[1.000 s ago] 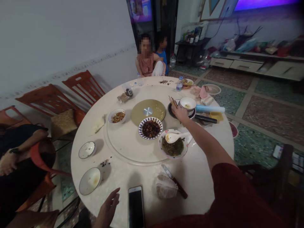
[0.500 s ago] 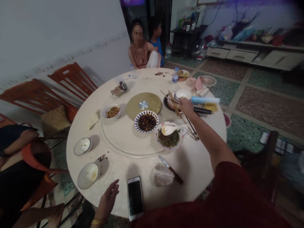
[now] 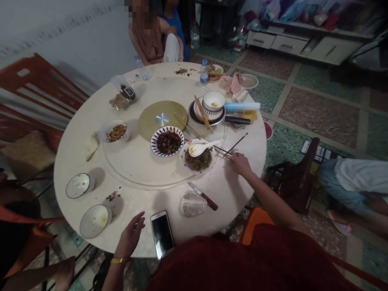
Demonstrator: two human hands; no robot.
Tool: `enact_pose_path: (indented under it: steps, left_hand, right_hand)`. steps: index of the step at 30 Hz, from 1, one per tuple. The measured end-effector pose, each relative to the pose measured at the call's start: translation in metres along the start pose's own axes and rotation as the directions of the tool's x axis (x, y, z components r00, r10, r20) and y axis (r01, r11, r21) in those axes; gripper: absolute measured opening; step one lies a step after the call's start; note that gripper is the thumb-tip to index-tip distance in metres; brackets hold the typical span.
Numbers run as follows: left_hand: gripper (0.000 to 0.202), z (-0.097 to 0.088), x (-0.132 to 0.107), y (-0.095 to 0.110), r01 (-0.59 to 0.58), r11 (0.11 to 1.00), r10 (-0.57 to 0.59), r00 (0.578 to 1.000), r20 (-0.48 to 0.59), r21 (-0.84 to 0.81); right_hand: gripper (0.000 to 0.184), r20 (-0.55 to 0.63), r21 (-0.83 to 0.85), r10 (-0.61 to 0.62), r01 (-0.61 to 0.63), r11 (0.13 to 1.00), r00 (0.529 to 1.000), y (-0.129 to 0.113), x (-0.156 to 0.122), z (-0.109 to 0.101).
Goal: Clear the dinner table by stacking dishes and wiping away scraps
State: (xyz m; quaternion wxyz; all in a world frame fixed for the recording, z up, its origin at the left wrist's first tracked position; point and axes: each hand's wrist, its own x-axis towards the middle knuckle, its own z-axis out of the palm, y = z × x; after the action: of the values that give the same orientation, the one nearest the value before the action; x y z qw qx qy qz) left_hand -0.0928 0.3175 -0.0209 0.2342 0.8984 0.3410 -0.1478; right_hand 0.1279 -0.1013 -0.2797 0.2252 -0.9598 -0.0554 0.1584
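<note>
My right hand (image 3: 241,163) reaches across the right side of the round table, its fingers closed at the ends of crossed chopsticks (image 3: 236,144). Just left of it is a bowl of green soup (image 3: 198,162) with a white spoon (image 3: 200,149) lying across it. Beyond stands a stack of dishes topped by a white bowl (image 3: 214,101), with more chopsticks (image 3: 203,114) leaning on it. My left hand (image 3: 133,232) hovers over the near edge, fingers apart and holding nothing, between a phone (image 3: 162,233) and a used bowl (image 3: 94,221).
A knife (image 3: 203,196) lies by a clump of pale peel-like pieces (image 3: 192,205). A dark dish in a striped bowl (image 3: 167,141) sits near the glass turntable's middle (image 3: 145,117). Other people sit around, and an orange stool (image 3: 257,220) is at the near right.
My right hand has left the bowl atop the stack and come nearer, down to the chopsticks by the soup. My left hand stays open near the phone. The view has tilted down and right.
</note>
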Motion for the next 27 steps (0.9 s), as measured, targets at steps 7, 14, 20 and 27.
enact_pose_path:
  steps: [7, 14, 20, 27]
  left_hand:
    - [0.066, 0.011, 0.010, 0.029, -0.073, 0.995, 0.071, 0.996, 0.046, 0.061]
    - [0.066, 0.021, 0.042, 0.070, -0.179, 0.983, 0.173, 0.980, 0.100, 0.050]
    - [0.062, 0.038, 0.107, 0.126, -0.056, 0.969, 0.079, 0.993, 0.089, -0.239]
    - [0.041, 0.067, 0.149, 0.169, 0.192, 0.741, -0.165, 0.981, 0.103, -0.643]
  right_hand:
    - [0.033, 0.011, -0.092, -0.060, 0.061, 0.994, 0.998, -0.013, 0.003, 0.007]
    - [0.037, 0.000, -0.144, -0.056, 0.055, 0.988, 0.998, 0.013, 0.036, -0.016]
    - [0.035, 0.165, -0.234, -0.229, 0.263, 0.936, 0.959, 0.025, 0.085, -0.042]
    - [0.036, 0.135, -0.283, -0.380, 0.403, 0.870, 0.915, 0.017, 0.065, -0.060]
